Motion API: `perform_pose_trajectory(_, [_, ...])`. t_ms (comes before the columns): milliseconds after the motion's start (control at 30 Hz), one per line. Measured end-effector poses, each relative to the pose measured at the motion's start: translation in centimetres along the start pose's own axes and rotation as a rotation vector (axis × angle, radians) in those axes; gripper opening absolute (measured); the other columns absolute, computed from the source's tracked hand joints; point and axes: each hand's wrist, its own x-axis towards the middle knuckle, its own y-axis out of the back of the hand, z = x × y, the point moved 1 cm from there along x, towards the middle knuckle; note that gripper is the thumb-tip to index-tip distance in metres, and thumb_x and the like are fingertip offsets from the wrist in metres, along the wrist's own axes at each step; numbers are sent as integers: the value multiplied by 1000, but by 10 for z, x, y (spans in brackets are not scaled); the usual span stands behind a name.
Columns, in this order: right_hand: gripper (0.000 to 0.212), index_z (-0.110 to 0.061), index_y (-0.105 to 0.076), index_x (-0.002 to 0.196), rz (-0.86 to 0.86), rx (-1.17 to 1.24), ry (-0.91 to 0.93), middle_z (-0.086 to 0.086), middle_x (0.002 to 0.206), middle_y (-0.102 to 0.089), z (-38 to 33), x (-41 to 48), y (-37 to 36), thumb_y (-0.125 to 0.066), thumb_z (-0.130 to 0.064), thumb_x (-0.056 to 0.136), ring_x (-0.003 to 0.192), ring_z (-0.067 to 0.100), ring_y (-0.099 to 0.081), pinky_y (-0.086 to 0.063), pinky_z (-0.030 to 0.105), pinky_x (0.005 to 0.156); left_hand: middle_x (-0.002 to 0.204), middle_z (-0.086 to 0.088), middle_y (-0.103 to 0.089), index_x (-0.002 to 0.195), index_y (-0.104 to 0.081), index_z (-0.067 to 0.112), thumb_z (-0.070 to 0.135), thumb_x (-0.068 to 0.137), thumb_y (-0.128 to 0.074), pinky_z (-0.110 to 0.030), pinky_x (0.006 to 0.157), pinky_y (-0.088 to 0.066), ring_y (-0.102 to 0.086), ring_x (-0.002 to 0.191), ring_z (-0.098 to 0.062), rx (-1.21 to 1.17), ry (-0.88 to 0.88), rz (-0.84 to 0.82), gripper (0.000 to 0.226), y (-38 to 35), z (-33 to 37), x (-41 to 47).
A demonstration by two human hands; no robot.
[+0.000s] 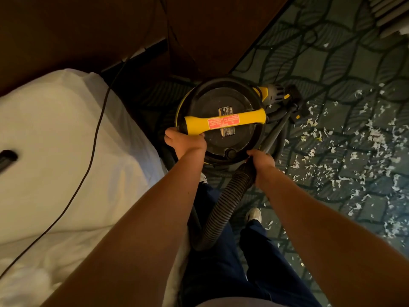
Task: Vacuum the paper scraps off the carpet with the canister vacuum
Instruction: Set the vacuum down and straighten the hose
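Note:
A black and yellow canister vacuum [230,107] stands on the patterned green carpet [321,63], seen from above, with a yellow carry handle [250,117] across its lid. My left hand [184,141] grips the left end of that handle. My right hand [261,161] holds the black ribbed hose [221,216] where it joins the canister's near side. White paper scraps [363,156] lie scattered over the carpet to the right. The wand and floor nozzle [292,103] lean behind the canister on the right.
A bed with white sheets [55,151] fills the left, with a black cord [93,140] running over it. Dark wooden furniture [210,36] stands behind the vacuum. My legs and a white shoe [254,214] are below the canister.

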Motion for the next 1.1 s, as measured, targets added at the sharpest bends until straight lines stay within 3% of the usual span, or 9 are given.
perform_pose_trajectory(167, [44,-7,-47,135,-17,50,-1,17,111,-62,1,0,0,-58,-9,92,73,25,-60,-50,32,53,149,-8,-25,129,-38,11,17,75,-82,-41,90,-52,-49,120,-34,69,-2,1,70,-2,-7,5])
perform_pose_trajectory(300, [49,-5,-48,139,-60,77,-40,10,72,-58,-1,-4,10,-54,-9,90,46,20,-58,-49,24,41,146,-12,-32,135,-37,11,21,77,-82,-46,98,-49,-49,123,-36,23,-15,60,73,-6,-10,-2])
perform_pose_trajectory(400, [46,-3,-53,133,-41,73,-12,11,73,-57,-2,-10,30,-53,-7,87,50,21,-56,-50,25,42,143,-13,-40,142,-36,11,38,76,-80,-46,98,-47,-49,125,-36,-24,357,32,84,-13,-5,-23])
perform_pose_trajectory(533, [38,-1,-54,126,-40,57,17,12,78,-60,-2,-20,73,-57,-6,89,60,23,-59,-55,33,56,126,-9,-50,138,-48,11,43,88,-61,-57,102,-37,-47,125,-38,37,635,-389,61,-30,4,-81])
perform_pose_trajectory(700, [37,6,-59,121,-51,62,89,13,72,-60,-5,-23,122,-58,-4,85,50,22,-59,-51,26,45,142,-7,-48,143,-44,16,28,100,-48,-64,113,-15,-41,135,-29,185,505,-664,44,-60,19,-162])
perform_pose_trajectory(900, [24,4,-58,110,-117,93,127,16,64,-59,-13,-20,188,-58,-1,87,38,19,-55,-47,22,36,113,0,-58,125,-57,20,26,103,-40,-56,113,-18,-55,96,-21,424,219,-819,28,-137,36,-233])
perform_pose_trajectory(967, [18,1,-56,107,-141,128,137,14,64,-58,-15,-16,212,-58,-1,89,38,18,-54,-46,22,35,113,0,-60,115,-59,20,25,102,-41,-52,109,-31,-56,91,-22,456,170,-826,22,-166,34,-252])
perform_pose_trajectory(1033, [13,-2,-56,102,-175,152,139,12,64,-57,-18,-10,240,-58,0,89,42,19,-54,-48,23,38,109,-3,-61,108,-60,17,22,100,-43,-33,79,-45,-55,77,-19,448,127,-809,19,-198,30,-271])
perform_pose_trajectory(1100, [10,-3,-56,97,-205,172,137,11,63,-57,-19,-5,259,-58,1,87,43,19,-54,-48,25,40,97,-5,-60,98,-59,15,20,99,-45,-27,58,-38,-49,63,-17,448,82,-772,15,-222,24,-281])
